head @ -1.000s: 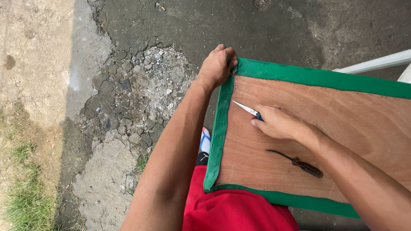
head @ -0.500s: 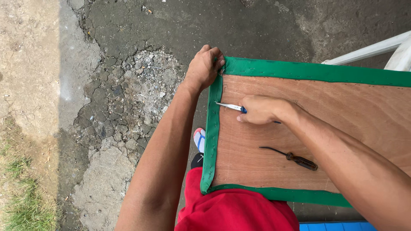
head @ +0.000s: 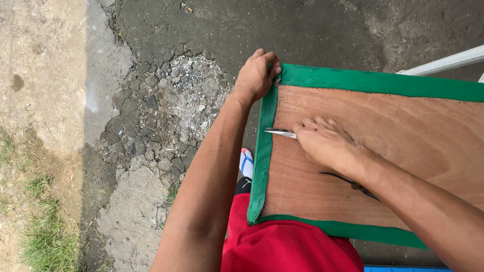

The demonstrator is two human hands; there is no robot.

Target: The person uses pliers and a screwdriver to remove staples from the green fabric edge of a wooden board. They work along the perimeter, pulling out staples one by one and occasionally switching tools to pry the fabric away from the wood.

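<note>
Two bare arms reach forward from the bottom of the view. The left hand (head: 256, 75) is curled into a grip, fingers wrapped over the far left corner of the board (head: 383, 151), knuckles up, with the forearm running straight back from that corner toward the body. The right hand (head: 322, 143) lies palm down on the board's face near its left edge, fingers bunched and pointing left, closed round a thin metal tool (head: 280, 133). The right forearm crosses the board diagonally from the lower right.
</note>
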